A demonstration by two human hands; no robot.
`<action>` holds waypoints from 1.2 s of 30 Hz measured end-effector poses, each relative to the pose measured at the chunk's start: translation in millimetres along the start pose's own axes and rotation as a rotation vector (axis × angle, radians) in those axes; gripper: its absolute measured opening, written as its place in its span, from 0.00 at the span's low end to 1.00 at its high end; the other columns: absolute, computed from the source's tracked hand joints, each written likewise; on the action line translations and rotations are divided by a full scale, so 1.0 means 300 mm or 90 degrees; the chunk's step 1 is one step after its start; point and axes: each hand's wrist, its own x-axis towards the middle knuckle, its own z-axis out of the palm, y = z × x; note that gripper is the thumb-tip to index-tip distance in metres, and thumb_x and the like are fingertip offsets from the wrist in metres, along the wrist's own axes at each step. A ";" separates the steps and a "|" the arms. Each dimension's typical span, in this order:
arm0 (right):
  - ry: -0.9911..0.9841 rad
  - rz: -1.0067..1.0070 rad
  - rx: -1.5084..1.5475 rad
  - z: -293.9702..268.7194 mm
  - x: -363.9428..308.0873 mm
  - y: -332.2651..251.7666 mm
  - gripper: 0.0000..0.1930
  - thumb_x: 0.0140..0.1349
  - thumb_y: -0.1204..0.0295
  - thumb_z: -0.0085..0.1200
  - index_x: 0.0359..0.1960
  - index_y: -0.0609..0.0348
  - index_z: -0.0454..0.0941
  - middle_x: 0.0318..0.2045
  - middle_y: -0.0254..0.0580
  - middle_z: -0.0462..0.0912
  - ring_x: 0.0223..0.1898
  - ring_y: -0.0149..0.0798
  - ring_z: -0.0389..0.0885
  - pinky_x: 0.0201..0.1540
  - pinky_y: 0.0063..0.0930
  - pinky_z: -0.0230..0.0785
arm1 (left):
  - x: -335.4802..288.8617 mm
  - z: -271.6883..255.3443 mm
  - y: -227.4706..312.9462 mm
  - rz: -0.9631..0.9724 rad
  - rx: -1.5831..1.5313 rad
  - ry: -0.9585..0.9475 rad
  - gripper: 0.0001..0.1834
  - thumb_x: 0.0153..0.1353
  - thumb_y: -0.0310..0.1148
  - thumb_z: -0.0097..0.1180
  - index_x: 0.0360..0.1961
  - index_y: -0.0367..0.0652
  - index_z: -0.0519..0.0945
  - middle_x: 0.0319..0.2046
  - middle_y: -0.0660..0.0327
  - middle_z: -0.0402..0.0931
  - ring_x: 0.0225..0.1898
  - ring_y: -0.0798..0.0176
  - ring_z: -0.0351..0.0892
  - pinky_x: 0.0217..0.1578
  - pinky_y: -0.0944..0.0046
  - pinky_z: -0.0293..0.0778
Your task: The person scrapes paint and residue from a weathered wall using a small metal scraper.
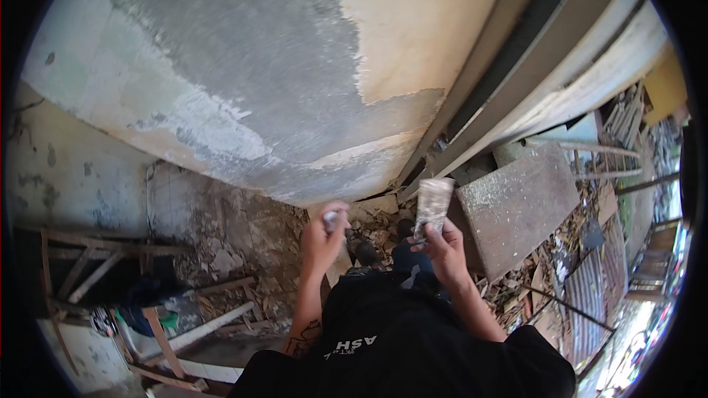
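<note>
My left hand (318, 239) is raised in front of the wall, fingers curled round a small whitish-grey object (331, 217) whose kind I cannot make out. A flat, pale, mottled rectangular piece (434, 203) stands up from my right hand (444, 249), pinched at its lower end between thumb and fingers. Motion blurs that piece, so its kind is unclear. Both hands are apart from each other and from the wall (243, 66). Grey rough patches, peeling cream paint and a dark stroke near the top mark the wall's surface.
Right of my right hand leans a large worn board (520, 206). Beyond it lie debris and a corrugated sheet (586, 302). A wooden frame (96, 273) and loose timber stand at the left. Rubble (228, 250) covers the floor by the wall's foot.
</note>
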 end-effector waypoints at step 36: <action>0.284 -0.299 0.000 -0.446 -0.215 -0.354 0.07 0.63 0.69 0.50 0.32 0.61 0.73 0.28 0.31 0.76 0.30 0.26 0.77 0.25 0.18 0.67 | -0.103 0.507 0.181 0.056 0.455 -0.677 0.33 0.55 0.31 0.48 0.63 0.64 0.59 0.31 0.57 0.79 0.17 0.61 0.77 0.29 0.61 0.74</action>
